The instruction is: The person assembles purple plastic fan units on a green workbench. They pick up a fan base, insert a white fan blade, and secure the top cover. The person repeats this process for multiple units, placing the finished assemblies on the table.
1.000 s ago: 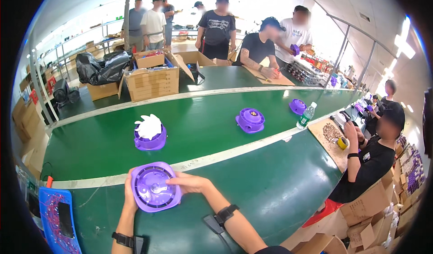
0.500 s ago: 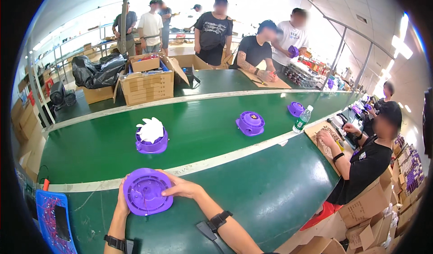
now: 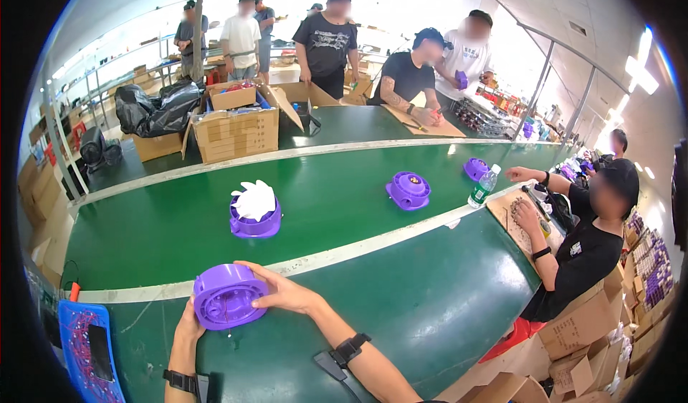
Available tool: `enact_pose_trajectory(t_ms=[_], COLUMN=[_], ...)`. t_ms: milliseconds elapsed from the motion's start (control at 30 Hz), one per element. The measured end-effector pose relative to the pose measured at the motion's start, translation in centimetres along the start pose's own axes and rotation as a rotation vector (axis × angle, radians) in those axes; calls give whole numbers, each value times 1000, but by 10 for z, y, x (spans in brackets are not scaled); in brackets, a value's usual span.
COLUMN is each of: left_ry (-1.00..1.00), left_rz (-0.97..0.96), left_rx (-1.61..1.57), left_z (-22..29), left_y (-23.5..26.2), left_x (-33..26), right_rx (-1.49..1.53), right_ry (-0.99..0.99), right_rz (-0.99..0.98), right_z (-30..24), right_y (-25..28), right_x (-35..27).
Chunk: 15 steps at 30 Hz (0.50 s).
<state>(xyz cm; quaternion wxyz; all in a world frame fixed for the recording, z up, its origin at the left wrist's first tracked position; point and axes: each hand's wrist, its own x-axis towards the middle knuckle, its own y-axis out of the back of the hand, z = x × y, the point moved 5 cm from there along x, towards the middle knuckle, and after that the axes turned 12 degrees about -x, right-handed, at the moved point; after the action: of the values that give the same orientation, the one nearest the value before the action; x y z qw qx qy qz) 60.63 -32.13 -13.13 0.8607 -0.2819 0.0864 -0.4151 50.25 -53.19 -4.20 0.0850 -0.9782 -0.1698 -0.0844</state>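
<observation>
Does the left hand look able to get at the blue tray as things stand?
Probably yes: the blue tray sits to the left hand's left, with green tabletop between. But that hand is holding the purple housing, so it would likely have to leave it to the right hand.

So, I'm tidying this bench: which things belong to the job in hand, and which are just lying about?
Likely the job:
- purple housing, in left hand and right hand
- purple base under white fan wheel

Seemingly unrelated:
- green-labelled bottle
- black plastic bag
</observation>
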Motion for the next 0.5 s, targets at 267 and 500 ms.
enact_pose_trajectory(t_ms=[267,500], left_ry=[-433,-996], left_rz=[215,300], left_rx=[178,1169], left_z=[54,107], left_y=[-57,-112], left_x=[4,-2], right_rx=[-34,-24], right_ry=[-30,-130], right_rz=[97,236], right_z=[23,28], right_y=[8,27], right_x=[14,1])
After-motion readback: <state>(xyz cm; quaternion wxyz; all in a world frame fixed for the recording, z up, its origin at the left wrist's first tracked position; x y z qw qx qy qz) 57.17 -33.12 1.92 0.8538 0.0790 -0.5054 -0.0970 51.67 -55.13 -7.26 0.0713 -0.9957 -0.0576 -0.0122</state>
